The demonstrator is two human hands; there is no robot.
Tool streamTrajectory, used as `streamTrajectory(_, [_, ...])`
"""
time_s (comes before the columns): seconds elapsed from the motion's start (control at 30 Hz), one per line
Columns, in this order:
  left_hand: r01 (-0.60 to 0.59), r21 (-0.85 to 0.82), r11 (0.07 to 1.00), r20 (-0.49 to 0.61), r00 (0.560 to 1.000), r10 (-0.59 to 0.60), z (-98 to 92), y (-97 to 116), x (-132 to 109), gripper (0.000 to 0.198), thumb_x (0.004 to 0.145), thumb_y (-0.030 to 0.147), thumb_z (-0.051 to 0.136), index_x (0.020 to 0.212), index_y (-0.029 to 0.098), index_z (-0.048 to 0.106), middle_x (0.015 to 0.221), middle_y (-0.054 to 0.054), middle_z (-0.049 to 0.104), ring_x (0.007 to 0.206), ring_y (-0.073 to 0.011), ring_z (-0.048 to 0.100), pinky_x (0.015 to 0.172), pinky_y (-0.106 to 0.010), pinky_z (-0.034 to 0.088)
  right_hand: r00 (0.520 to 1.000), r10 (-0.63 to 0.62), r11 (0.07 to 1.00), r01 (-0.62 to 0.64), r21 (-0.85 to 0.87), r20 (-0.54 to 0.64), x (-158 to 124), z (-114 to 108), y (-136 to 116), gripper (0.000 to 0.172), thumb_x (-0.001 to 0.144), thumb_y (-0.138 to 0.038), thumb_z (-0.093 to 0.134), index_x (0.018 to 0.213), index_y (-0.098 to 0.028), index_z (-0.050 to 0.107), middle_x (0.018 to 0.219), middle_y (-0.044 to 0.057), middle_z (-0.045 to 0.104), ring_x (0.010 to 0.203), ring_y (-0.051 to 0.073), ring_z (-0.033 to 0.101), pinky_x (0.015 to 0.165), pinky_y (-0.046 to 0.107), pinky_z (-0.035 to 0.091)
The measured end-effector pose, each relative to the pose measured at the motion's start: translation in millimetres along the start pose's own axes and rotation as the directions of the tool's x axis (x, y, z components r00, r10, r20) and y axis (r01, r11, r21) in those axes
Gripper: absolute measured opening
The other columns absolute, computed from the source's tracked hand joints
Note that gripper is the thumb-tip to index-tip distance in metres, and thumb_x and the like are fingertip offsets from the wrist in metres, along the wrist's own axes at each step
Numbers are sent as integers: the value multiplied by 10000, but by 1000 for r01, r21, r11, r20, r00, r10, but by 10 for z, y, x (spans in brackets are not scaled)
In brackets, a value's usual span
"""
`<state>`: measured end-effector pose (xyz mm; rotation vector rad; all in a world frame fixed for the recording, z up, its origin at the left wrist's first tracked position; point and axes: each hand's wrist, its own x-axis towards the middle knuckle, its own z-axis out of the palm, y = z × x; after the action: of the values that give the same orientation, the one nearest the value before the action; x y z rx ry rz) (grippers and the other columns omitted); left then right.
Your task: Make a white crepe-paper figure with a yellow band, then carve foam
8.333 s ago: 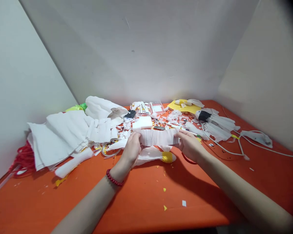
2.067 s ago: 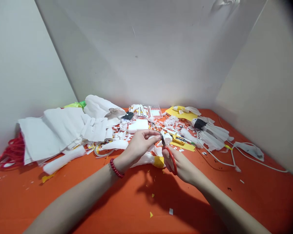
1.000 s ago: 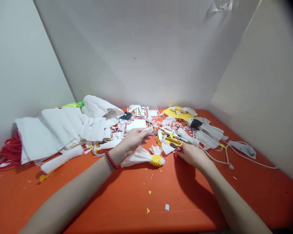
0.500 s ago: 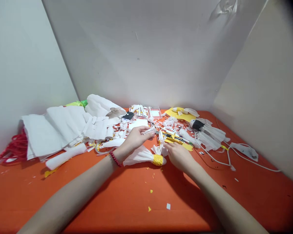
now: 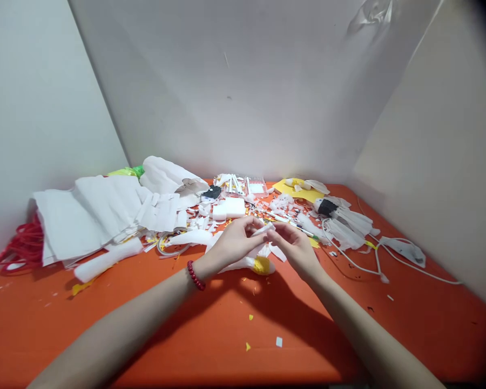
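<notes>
Pale walls enclose your orange tabletop. Far left, a red cord tangle lies beside broad white paper sheets. Your left hand pinches a small, narrow strip of white paper, held between your hands near a yellow-banded white bundle; your right hand grips the strip's right end. Farther right lies a black-banded white bundle.

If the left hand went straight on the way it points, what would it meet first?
Probably the right hand: the left hand points toward it, with white paper held between the two. Exact depth is unclear.
</notes>
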<state>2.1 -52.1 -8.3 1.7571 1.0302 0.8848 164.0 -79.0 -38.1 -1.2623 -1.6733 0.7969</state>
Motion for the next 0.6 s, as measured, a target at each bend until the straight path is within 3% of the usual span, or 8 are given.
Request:
streamTrajectory(0.17, [-34,8,999,56,998,34,20,-8,-23,254,792,415,577,747,166,596,707,-7,585,650,-147,536,563,-235,390,1000,7,978,-3,208,-18,-25,24,-22,416,883,-501,421,937,-123,583,830,65,647,736,130,605,720,269,502])
streamTrajectory(0.43, [-102,-22,995,0,995,102,-5,12,25,300,889,402,454,852,151,614,860,-44,625,838,-172,566,719,-260,431,1000,-20,971,20,236,-5,-63,-19,-33,305,848,-438,529,827,-142,599,746,27,610,681,112,559,647,218,453])
streamTrajectory(0.53, [-92,-42,995,86,992,95,-26,16,11,349,810,415,591,1058,170,587,929,-47,643,861,-177,585,733,-267,451,1000,-24,970,20,244,17,-71,-15,-20,305,851,-438,522,815,-144,595,746,26,607,682,110,556,647,214,449])
streamTrajectory(0.6, [-85,-21,996,146,985,87,-40,16,1,446,706,385,711,1086,183,594,937,-44,651,851,-178,593,730,-267,458,998,-35,966,21,256,51,-75,-24,-18,310,856,-442,511,811,-147,595,757,29,613,691,111,562,658,217,457])
